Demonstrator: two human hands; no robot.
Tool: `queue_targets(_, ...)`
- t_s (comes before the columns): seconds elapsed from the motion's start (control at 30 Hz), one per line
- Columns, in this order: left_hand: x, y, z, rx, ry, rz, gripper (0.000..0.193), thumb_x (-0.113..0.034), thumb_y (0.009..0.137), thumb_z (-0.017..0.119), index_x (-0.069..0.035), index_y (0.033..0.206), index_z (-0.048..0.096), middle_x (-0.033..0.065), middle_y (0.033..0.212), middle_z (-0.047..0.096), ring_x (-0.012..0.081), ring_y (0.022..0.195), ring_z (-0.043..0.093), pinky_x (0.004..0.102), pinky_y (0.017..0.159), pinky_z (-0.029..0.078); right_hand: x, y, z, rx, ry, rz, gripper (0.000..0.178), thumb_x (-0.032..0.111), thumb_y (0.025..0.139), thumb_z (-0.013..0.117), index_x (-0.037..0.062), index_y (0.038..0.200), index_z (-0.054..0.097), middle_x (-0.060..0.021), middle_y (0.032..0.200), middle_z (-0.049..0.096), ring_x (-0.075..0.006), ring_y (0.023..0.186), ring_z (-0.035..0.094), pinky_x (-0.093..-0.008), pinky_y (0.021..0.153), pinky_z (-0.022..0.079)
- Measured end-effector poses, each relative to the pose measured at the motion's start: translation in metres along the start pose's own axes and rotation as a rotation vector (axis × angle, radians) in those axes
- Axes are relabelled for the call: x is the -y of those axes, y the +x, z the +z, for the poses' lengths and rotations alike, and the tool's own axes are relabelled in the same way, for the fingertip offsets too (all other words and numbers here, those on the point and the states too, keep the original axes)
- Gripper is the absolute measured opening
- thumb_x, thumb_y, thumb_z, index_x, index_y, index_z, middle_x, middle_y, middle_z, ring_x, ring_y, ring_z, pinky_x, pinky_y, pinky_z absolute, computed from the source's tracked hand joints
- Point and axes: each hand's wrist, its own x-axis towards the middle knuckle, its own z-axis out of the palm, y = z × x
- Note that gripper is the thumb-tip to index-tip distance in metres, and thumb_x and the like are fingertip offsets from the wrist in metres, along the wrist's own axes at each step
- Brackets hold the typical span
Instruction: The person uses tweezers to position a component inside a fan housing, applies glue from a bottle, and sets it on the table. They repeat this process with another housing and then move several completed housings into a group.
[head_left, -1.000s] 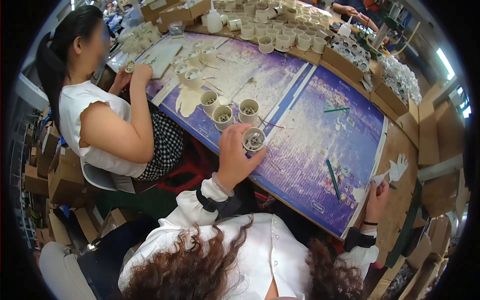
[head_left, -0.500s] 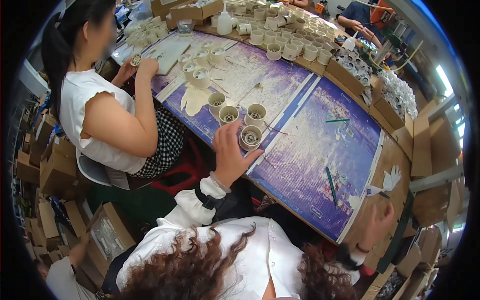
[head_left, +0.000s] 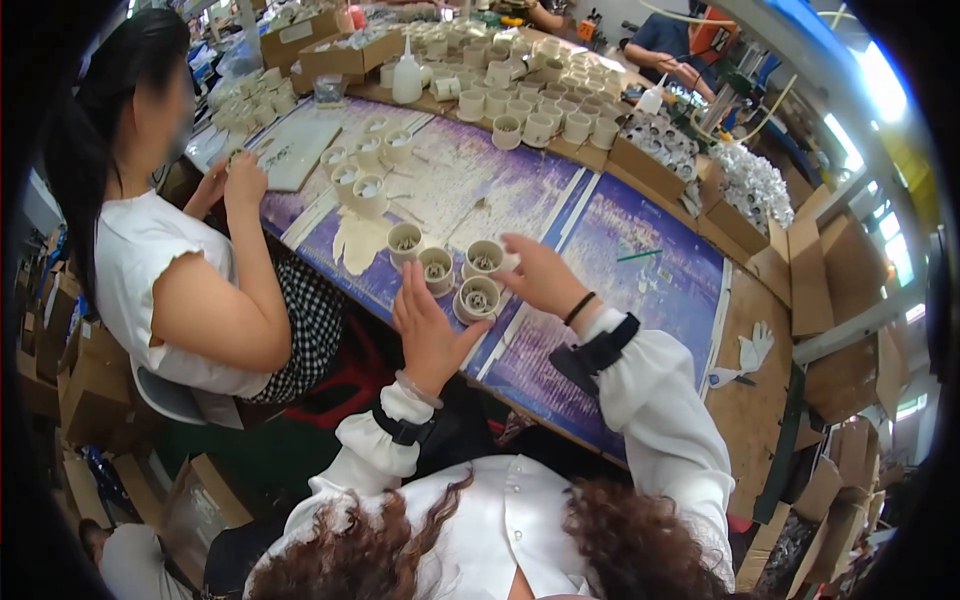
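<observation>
Hands (head_left: 432, 345) beside cups (head_left: 478, 300) | right one (head_left: 546, 278) moved in from near glove (head_left: 757, 348)

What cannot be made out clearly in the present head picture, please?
All in the head view:
Small parts in the front cup: too small to identify.
Palm of the right hand: hidden by the hand's own back.
Piece held by the seated co-worker: mostly covered by their hands.
Head of the far worker in blue: cut off by the top edge.
</observation>
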Motion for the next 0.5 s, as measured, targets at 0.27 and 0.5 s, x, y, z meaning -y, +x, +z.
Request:
queue_targets(0.27, 0.012, 0.016, -0.001, -0.021, 0.020, -0.052, 0.118, -0.034, 0.070, 0.089, -0.001, 0.157, 0.017, 0.0318, 0.160, 0.023, 0.0486, 0.144, 0.028, 0.0548, 0.117, 0.024, 0.012, 0.059, 0.032, 0.166, 0.187, 0.025, 0.059, 0.016, 0.084, 0.074, 0.0041, 0.138, 0.054, -0.0212, 0.118, 0.069, -0.0361, 0.103, 0.069, -0.0419, 0.089, 0.055)
queue_targets(0.5, 0.017, 0.031, 0.001, -0.139, 0.084, -0.107, 0.116, -0.030, 0.071, 0.089, 0.001, 0.156, 0.017, 0.0323, 0.160, 0.021, 0.0492, 0.145, 0.027, 0.0552, 0.119, 0.021, 0.016, 0.089, 0.049, 0.197, 0.257, 0.007, 0.057, 0.017, 0.085, 0.073, 0.0027, 0.137, 0.055, -0.0214, 0.117, 0.070, -0.0374, 0.104, 0.069, -0.0427, 0.092, 0.054)
